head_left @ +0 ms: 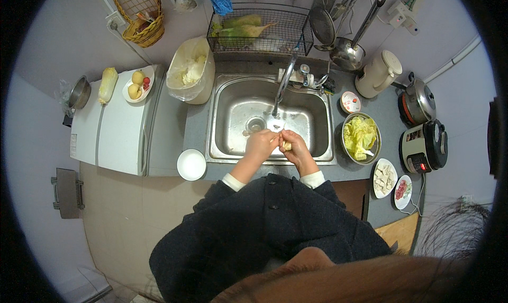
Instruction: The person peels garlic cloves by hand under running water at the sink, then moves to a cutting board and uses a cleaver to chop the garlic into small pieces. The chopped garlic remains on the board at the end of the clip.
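Both of my hands meet over the front part of the steel sink [222, 120], below the faucet [286, 83]. My right hand [297, 148] is curled around a small pale yellow piece [287, 145], which looks like a peeled root or clove; its exact kind is too small to tell. Close against it, my left hand [260, 147] has its fingers pinched together at the right fingertips, and what they grip is hidden. A bright patch shows under the faucet spout, near the drain [256, 125].
Right of the sink stand a steel bowl of leafy greens [361, 136], a small dish [350, 102] and two food plates, one with white pieces [384, 178]. A white bowl [191, 164] sits at the left counter edge. Behind it is a lined bin [198, 94]; a wire rack [286, 33] hangs above.
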The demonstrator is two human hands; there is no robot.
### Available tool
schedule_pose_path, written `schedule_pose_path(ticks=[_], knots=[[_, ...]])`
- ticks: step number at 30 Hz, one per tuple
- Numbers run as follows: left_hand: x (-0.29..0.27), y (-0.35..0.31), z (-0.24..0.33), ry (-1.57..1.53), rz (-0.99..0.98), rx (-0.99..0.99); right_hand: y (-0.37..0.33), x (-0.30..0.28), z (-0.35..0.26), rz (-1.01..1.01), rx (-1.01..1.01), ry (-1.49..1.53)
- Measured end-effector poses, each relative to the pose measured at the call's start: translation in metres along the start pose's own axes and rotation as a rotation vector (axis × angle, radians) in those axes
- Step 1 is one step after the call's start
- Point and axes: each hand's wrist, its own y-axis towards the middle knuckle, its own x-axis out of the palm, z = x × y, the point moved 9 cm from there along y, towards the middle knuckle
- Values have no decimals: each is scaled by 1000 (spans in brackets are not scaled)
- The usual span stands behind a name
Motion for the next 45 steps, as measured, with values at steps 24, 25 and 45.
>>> schedule_pose_path(ticks=[24,25,45], knots=[[-27,8,-20,20,282,-130,-1,-2,-9,-131,16,-32],[-28,8,-29,-12,266,-201,-1,-8,-10,-78,8,-16],[12,8,-27,-72,58,-103,4,-15,-20,28,-153,-303]])
